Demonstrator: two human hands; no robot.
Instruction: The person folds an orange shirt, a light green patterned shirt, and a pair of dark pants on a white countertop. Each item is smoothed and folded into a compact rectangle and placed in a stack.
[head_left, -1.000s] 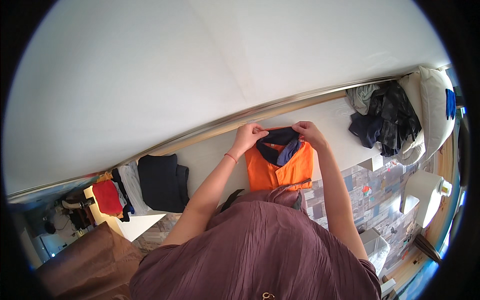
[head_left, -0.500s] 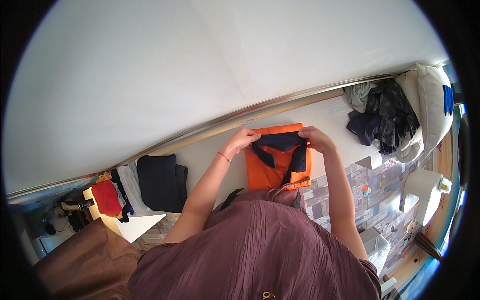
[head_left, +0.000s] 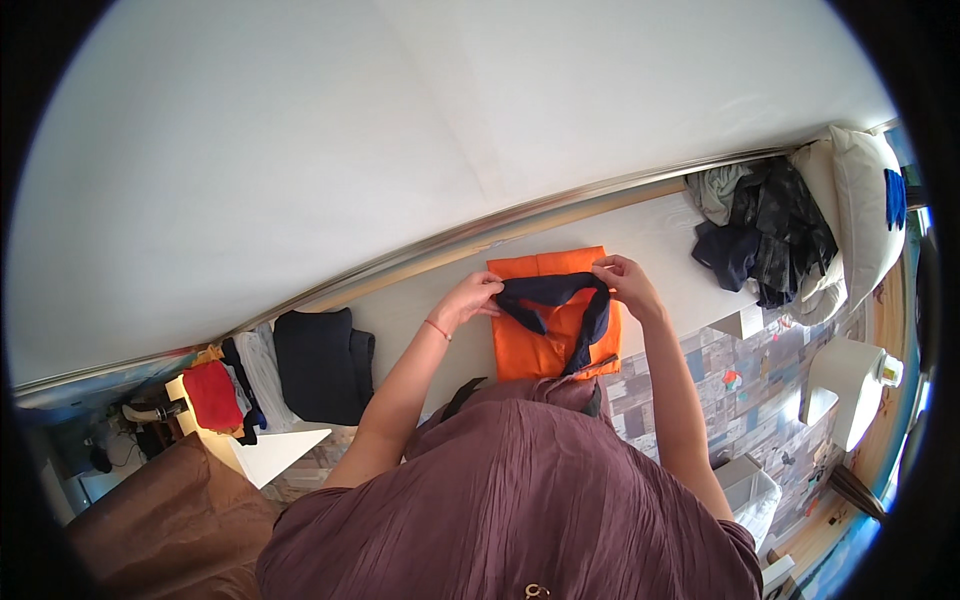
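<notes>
Shirt: an orange folded garment with a navy collar, laid flat on the white table at frame centre.
Axis: its long side runs from the wall edge down toward the person; the collar band is stretched crosswise near the upper end.
Left hand: fingers closed, the collar's left end pinched.
Right hand: fingers closed, the collar's right end gripped.
Dark pile: heaped at upper right, well apart.
Black stack: folded, at centre left.
</notes>
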